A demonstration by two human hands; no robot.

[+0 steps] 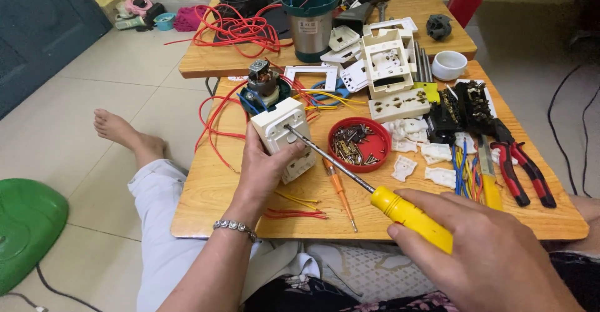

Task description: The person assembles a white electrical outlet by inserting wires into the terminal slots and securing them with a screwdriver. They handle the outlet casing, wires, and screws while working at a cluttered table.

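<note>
My left hand (262, 171) grips a white plastic socket box (284, 134), holding it tilted above the low wooden table (206, 209). My right hand (494, 256) holds a yellow-handled screwdriver (409, 215); its metal shaft runs up-left and the tip touches the face of the socket box. A silver bracelet sits on my left wrist. An orange-handled small screwdriver (339, 190) lies on the table just below the shaft.
A red dish of screws (360, 144), white socket parts (390, 68), red-handled pliers (525, 171), loose red and yellow wires (294, 212), a small motor (264, 82), a white cup (449, 65) and a steel canister (309, 21) crowd the tables. A green object (25, 224) lies on the floor at left.
</note>
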